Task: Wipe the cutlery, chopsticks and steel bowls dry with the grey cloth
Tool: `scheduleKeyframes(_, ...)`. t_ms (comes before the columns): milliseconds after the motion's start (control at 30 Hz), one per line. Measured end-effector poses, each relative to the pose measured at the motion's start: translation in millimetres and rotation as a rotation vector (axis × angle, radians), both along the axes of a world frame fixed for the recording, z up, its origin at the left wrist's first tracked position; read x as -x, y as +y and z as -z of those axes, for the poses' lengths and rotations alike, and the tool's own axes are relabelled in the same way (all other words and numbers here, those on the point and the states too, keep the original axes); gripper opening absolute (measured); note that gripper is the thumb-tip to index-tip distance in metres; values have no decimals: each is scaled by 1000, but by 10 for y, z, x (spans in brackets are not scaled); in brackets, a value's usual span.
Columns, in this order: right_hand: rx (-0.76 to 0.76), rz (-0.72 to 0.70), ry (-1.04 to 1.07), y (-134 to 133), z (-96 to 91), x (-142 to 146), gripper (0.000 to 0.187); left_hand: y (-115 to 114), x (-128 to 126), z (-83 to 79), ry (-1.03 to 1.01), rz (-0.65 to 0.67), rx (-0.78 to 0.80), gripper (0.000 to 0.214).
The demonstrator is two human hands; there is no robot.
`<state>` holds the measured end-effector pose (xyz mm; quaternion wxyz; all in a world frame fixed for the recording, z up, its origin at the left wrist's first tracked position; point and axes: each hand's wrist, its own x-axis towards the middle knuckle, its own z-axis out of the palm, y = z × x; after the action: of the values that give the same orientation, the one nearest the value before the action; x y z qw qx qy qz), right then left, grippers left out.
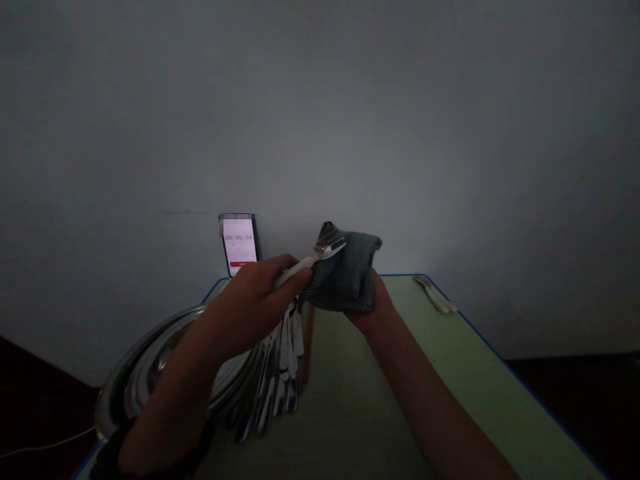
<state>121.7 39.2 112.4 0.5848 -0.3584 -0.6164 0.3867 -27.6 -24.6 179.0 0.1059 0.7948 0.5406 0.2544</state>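
My left hand [253, 300] is closed around the pale handle of a fork [330, 248], whose metal head points up and to the right. In front of the fork's head lies a folded grey-blue cloth [353, 273], which my right hand [373, 310] grips from behind and below. Most of the right hand's fingers are hidden by the cloth. Below my left hand, a row of several pieces of cutlery [270, 393] with light handles and metal ends lies on the green table [350, 413].
Large round metal trays or plates [113, 393] are stacked at the left. A phone [240, 243] showing a timer leans on the wall. Brown sticks [309, 347] lie beside the cutlery. More cutlery [435, 297] rests at the far right edge. A white cable [50, 445] runs at lower left.
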Motion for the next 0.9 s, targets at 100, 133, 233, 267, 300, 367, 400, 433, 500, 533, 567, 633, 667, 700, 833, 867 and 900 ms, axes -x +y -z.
scheduleKeyframes(100,121,-149,229,-151,-149,73,38,48,-39,46,54,-16,3,39)
scheduleKeyframes(133,173,-203,335,-193,-176,101,38,57,-47,58,71,-28,-7,39)
scheduleKeyframes(233,297,-264,587,-250,-163,193,27,65,-64,96,137,-26,-16,33)
scheduleKeyframes(267,319,-247,630,-244,-133,219,25,61,-72,110,159,-11,-7,29)
scheduleKeyframes(300,334,-228,657,-227,-98,236,26,57,-81,126,182,2,9,26)
scheduleKeyframes(367,328,-198,663,-170,-25,238,29,47,-103,154,213,25,39,24)
scheduleKeyframes(400,305,-184,644,-136,5,218,29,43,-112,165,213,39,49,25)
scheduleKeyframes(433,272,-172,608,-102,27,185,28,39,-118,172,202,53,57,28)
scheduleKeyframes(500,199,-148,483,-44,44,82,28,35,-113,170,157,82,76,33)
scheduleKeyframes(533,164,-136,400,-23,39,17,28,32,-100,161,128,92,88,35)
scheduleKeyframes(567,134,-127,308,-7,29,-50,28,28,-82,147,99,101,102,37)
scheduleKeyframes(633,89,-128,140,6,1,-171,29,15,-40,107,58,119,137,40)
scheduleKeyframes(667,73,-135,86,6,-12,-214,28,6,-21,87,49,124,154,40)
scheduleKeyframes(700,60,-146,63,2,-19,-238,28,-4,-9,68,47,127,168,41)
scheduleKeyframes(833,93,-145,281,-45,5,-108,25,-26,-56,64,82,116,128,38)
scheduleKeyframes(867,120,-135,364,-61,18,-37,26,-21,-88,84,94,100,93,36)
scheduleKeyframes(900,154,-134,436,-78,30,36,27,-12,-121,111,107,75,55,35)
